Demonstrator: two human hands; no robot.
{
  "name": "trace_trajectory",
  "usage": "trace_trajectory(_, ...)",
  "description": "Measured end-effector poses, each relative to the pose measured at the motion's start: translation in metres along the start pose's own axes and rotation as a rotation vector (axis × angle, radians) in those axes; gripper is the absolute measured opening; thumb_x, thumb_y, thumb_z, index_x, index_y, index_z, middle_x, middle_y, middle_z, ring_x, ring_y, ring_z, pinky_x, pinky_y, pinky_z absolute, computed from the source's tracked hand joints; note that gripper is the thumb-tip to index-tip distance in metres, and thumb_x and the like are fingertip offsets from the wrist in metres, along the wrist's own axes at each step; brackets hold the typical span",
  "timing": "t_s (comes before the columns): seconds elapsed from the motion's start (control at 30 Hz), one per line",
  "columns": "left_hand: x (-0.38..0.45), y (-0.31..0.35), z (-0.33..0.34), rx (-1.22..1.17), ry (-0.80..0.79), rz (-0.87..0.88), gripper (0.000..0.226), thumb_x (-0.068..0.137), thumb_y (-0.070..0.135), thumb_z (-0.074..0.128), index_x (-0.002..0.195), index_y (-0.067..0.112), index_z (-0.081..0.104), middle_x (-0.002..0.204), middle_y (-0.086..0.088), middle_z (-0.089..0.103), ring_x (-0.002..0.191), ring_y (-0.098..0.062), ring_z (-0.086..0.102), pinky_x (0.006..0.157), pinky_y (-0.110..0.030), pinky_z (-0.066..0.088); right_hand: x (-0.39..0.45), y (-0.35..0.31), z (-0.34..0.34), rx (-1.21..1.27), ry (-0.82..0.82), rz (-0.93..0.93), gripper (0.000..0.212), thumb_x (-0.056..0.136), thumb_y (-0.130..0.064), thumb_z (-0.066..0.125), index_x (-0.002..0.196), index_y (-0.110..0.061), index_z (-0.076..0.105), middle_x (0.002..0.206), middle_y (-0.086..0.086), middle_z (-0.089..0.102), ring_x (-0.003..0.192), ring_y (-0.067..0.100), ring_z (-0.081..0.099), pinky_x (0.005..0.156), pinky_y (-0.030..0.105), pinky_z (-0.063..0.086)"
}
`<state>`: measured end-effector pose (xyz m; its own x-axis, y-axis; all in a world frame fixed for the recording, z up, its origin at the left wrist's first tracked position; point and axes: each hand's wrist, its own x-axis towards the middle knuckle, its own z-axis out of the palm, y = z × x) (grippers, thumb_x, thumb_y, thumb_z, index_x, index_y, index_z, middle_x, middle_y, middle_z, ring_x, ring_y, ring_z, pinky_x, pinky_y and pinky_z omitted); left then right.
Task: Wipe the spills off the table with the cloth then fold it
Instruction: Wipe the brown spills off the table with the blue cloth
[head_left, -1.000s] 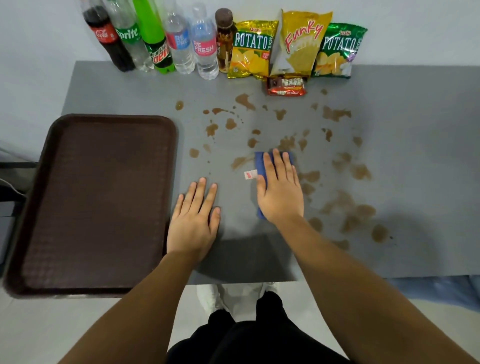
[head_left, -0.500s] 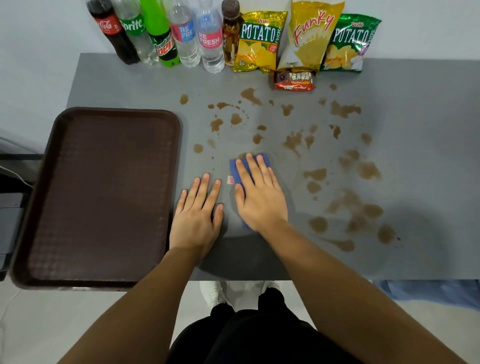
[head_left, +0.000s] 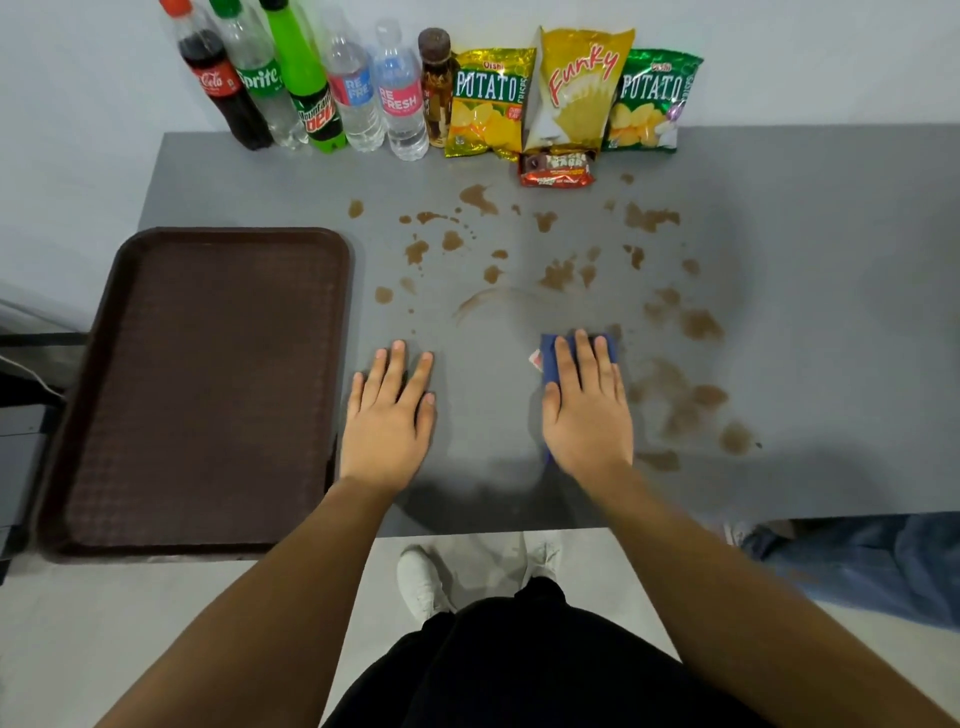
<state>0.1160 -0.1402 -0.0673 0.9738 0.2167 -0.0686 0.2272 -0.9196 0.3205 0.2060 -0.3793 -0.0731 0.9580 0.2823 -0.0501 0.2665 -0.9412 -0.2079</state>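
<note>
A folded blue cloth (head_left: 548, 355) with a small white tag lies on the grey table (head_left: 831, 249). My right hand (head_left: 587, 405) presses flat on top of it and covers most of it. My left hand (head_left: 389, 415) rests flat on the bare table to the left, fingers spread, holding nothing. Brown spills (head_left: 696, 325) dot the table ahead of and to the right of the cloth. A thin smeared arc (head_left: 483, 301) curves just beyond the gap between my hands.
A dark brown tray (head_left: 208, 389) fills the table's left side. Several drink bottles (head_left: 311, 98), chip bags (head_left: 571, 88) and a snack bar (head_left: 556, 169) line the back wall. Someone's jeans (head_left: 857, 561) show at the lower right.
My right hand slid the cloth left toward my left hand, then back to the right. The spill near the middle is now a thin smeared arc. My left hand stayed put.
</note>
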Motion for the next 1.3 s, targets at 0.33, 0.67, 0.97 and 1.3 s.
trace_trajectory(0.33,-0.004,0.056,0.042,0.006,0.111,-0.036,0.056,0.108,0.044,0.042,0.161,0.036,0.031,0.173,-0.001,0.018,0.160,-0.022,0.010,0.129,-0.048,0.011,-0.003,-0.021,0.010,0.036,0.020,-0.127,0.060,0.105,-0.039,0.035,0.162,-0.018,0.030,0.171,0.007,0.024,0.160,0.025,0.012,0.129,0.044,0.016)
trace_trajectory(0.67,-0.004,0.051,0.051,0.028,0.184,-0.021,0.056,0.106,0.047,0.042,0.160,0.039,0.033,0.172,0.001,0.020,0.160,-0.021,0.013,0.128,-0.047,0.015,0.017,0.053,-0.009,0.015,0.059,0.075,0.060,0.105,-0.034,0.036,0.162,-0.017,0.025,0.171,0.008,0.022,0.160,0.028,0.012,0.130,0.045,0.014)
trace_trajectory(0.97,-0.004,0.053,0.049,0.028,0.169,-0.015,0.055,0.107,0.048,0.038,0.161,0.037,0.032,0.172,-0.002,0.021,0.160,-0.024,0.014,0.128,-0.049,0.014,-0.033,-0.011,0.008,0.034,0.098,0.176,0.064,0.104,-0.035,0.037,0.163,-0.015,0.023,0.171,0.012,0.021,0.159,0.031,0.013,0.129,0.046,0.014)
trace_trajectory(1.3,-0.003,0.051,0.047,0.032,0.096,-0.037,0.056,0.108,0.052,0.029,0.163,0.041,0.023,0.174,0.002,0.013,0.161,-0.020,0.006,0.130,-0.045,0.007,0.022,0.020,-0.001,0.042,0.054,0.054,0.063,0.104,-0.040,0.034,0.163,-0.020,0.024,0.172,0.006,0.018,0.160,0.026,0.008,0.131,0.043,0.010)
